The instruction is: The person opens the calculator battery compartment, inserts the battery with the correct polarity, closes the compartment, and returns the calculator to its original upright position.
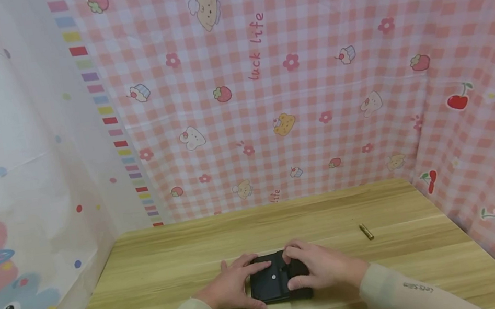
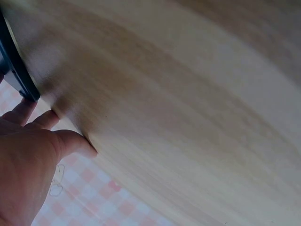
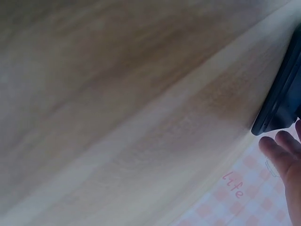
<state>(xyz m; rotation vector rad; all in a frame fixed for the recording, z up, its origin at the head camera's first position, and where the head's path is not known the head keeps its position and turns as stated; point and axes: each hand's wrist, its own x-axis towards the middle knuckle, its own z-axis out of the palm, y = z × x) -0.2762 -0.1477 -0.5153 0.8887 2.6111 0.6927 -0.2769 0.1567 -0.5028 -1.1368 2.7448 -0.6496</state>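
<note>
A flat black device point(image 1: 266, 285) with a small white dot lies on the wooden table between both hands. My left hand point(image 1: 235, 285) is at its left side, the index finger stretched over the top and the thumb low by the near edge. In the left wrist view, the thumb point(image 2: 77, 142) touches the table and a finger meets the device's dark corner point(image 2: 29, 89). My right hand point(image 1: 322, 265) holds the device's right part between bent fingers and thumb. The right wrist view shows the device's edge point(image 3: 277, 101) beside the fingers point(image 3: 277, 153). What lies under the right palm is hidden.
A gold-coloured battery point(image 1: 366, 232) lies on the wooden table point(image 1: 170, 250), to the right of and beyond the right hand. A pink checked cloth point(image 1: 248, 159) hangs behind the table, and patterned cloths hang at the left and right sides.
</note>
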